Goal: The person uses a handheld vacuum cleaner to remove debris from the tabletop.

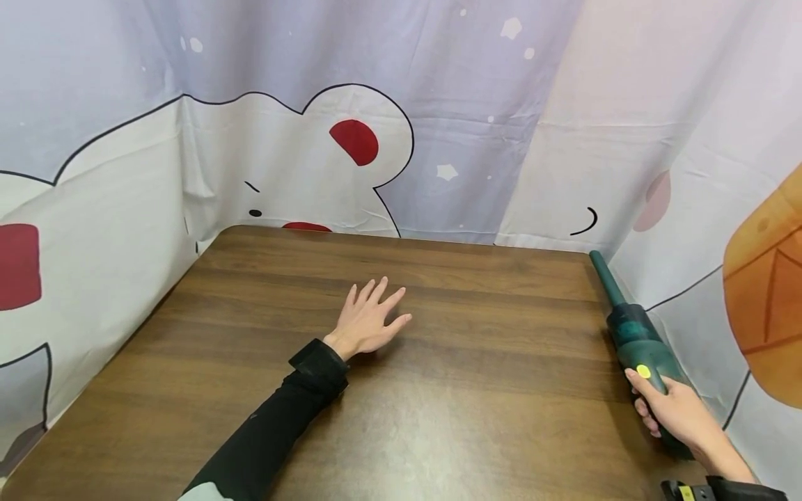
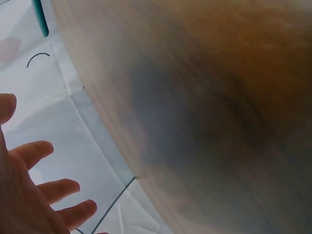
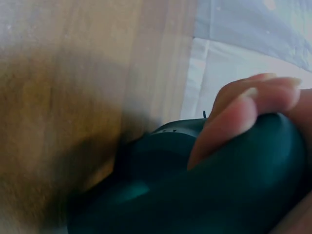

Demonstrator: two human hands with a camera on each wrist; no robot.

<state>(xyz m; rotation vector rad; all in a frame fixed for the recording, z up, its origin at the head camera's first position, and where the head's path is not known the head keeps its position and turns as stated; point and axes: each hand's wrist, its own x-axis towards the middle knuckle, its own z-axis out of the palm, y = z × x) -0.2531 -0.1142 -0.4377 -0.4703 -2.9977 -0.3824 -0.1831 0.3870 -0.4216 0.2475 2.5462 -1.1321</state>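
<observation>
A dark green handheld vacuum cleaner (image 1: pixel 651 351) lies along the right edge of the brown wooden table (image 1: pixel 476 390), its slim nozzle directed at the far right corner. My right hand (image 1: pixel 679 410) grips the handle, with the thumb near a yellow button. Close up in the right wrist view, fingers (image 3: pixel 226 124) curl round the green handle (image 3: pixel 253 165). Over the middle of the table, my left hand (image 1: pixel 366 325) is spread and holds nothing; whether it touches the wood I cannot tell. The nozzle tip (image 2: pixel 41 22) shows at the top of the left wrist view.
A printed curtain (image 1: pixel 464 125) hangs behind the table and along both sides. On the right, a dark cord (image 1: pixel 686 287) runs against the cloth beside the vacuum. An orange printed shape (image 1: pixel 767 292) is at the far right.
</observation>
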